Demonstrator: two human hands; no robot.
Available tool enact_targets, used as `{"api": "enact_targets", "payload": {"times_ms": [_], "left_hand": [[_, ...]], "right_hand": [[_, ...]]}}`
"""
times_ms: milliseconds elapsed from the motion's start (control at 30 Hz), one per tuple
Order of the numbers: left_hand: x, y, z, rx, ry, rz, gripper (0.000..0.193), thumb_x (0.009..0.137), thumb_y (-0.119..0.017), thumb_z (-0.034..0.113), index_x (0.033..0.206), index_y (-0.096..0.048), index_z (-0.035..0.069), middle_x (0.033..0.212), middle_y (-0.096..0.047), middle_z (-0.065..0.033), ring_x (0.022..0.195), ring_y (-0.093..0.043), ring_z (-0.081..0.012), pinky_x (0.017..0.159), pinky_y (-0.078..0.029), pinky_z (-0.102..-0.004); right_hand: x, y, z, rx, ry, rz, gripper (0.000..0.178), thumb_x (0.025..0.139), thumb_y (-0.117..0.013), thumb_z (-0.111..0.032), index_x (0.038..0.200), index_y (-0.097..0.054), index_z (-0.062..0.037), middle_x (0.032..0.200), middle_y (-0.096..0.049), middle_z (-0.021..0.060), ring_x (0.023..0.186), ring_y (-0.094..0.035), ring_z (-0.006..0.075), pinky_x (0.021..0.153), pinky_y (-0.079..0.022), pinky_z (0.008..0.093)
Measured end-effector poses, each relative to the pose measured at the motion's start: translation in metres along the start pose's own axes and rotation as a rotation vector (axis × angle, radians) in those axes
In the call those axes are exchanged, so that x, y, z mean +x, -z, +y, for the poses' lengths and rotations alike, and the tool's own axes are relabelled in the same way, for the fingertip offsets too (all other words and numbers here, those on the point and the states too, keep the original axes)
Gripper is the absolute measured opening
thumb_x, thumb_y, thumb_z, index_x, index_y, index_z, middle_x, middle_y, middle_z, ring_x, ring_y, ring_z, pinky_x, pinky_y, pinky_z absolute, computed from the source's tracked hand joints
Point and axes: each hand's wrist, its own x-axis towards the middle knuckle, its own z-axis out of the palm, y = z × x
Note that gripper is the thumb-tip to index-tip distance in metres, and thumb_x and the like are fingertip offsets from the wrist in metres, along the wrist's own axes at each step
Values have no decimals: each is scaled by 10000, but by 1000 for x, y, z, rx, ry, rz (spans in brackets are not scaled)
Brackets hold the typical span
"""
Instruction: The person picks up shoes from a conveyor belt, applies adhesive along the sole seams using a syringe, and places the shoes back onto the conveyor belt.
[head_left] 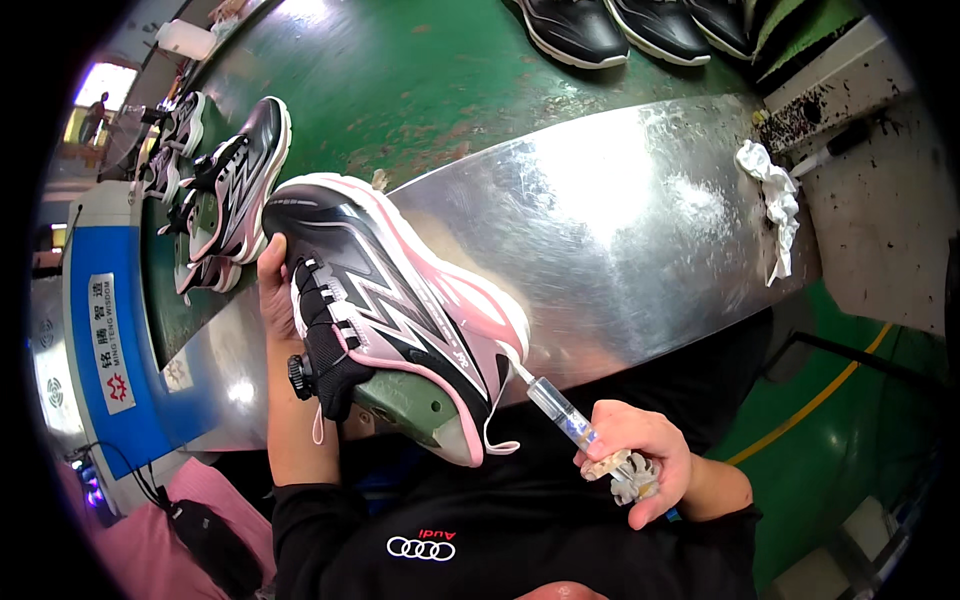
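Observation:
My left hand (277,285) is closed around the far side of a black, pink and white sneaker (400,290), holding it tilted above the bench. A dark green shoe last (410,402) fills the shoe's opening. Black laces run to a round dial beside the tongue, and a pull loop hangs at the heel. In my right hand (650,445) is a clear syringe (558,408), gripped at its rear end. Its thin white nozzle touches, or nearly touches, the heel side just above the pink and white sole. Any fluid at the tip is too small to make out.
Under the shoe lies a shiny metal plate (610,220) on a green bench (400,90). Several similar shoes (245,175) stand at the left, with black shoes (575,30) at the far edge. Crumpled white tissue (775,205) rests near a brush (835,148) at right. A blue-white machine (110,330) stands left.

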Motion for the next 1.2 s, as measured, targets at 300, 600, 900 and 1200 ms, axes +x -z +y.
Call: {"api": "enact_targets", "payload": {"times_ms": [300,600,900,1200], "left_hand": [[-44,68,40,365,-29,151,401,901,-496,218,1221,-460,-20,1128,-595,-176,1011,-609,-288,886,-497,-429],[-108,95,33,381,-13,117,434,882,-513,197,1276,-462,23,1270,-521,-138,1145,-527,-287,985,-443,-425],[-165,98,21,243,124,203,472,845,-570,125,1289,-454,19,1317,-491,-132,1206,-482,-282,1050,-372,-432],[-179,58,-8,210,175,164,653,793,-652,87,1338,-321,-48,1300,-478,-181,1170,-515,-275,998,-435,-403]], "right_hand": [[13,-1,8,-62,48,32,647,675,-788,-442,1113,-576,-15,921,-653,72,712,-526,185,649,-364,307],[22,-10,18,-138,58,48,618,670,-800,-396,1104,-588,-11,936,-653,72,706,-505,193,629,-380,298],[25,-17,14,-155,58,11,578,691,-789,-292,1145,-553,-24,1008,-645,76,775,-572,218,686,-414,313],[19,-27,13,-223,60,39,602,672,-804,-339,1121,-568,-15,951,-649,78,718,-529,200,649,-398,307]]}}
